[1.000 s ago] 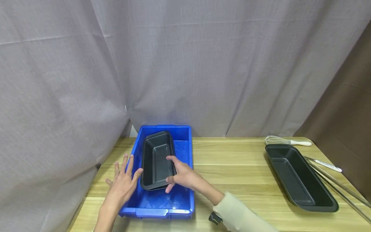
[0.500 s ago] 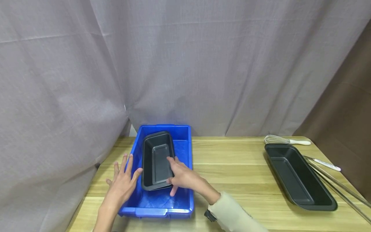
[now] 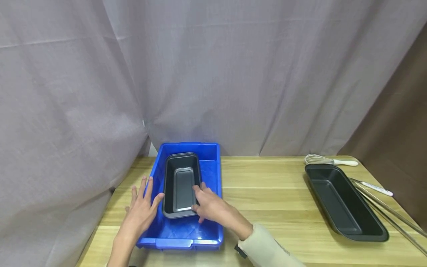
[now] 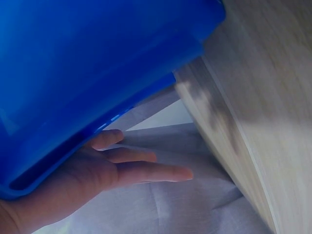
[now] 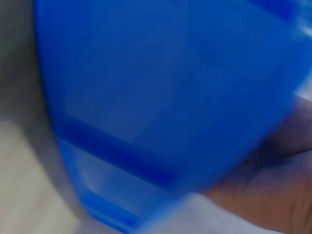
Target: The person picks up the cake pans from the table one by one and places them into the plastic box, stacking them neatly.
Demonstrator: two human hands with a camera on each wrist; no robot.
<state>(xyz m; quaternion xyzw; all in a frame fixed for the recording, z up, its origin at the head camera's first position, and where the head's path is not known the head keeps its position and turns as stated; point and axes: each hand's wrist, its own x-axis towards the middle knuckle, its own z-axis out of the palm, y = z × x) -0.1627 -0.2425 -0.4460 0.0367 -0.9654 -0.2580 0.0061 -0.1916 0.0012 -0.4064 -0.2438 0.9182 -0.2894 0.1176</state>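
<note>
Currently the pan point(image 3: 183, 190) lies in the bin point(image 3: 175, 244), between both hands. The left hand point(image 3: 139, 214), fingers spread, is at the bin's left rim; the right hand point(image 3: 211, 207) is at the pan's right edge, grip unclear

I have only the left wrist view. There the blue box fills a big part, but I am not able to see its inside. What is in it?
Observer: At least one dark loaf pan lies in the blue box, as the head view shows.

Operator: Thank you. Is something close to this pan?

Observer: Yes, the right grip is at its right edge, toward the near end.

Operator: And does another pan stand outside of the box?

Observer: Yes, a second dark pan sits on the table, well to the right of the box.
</note>
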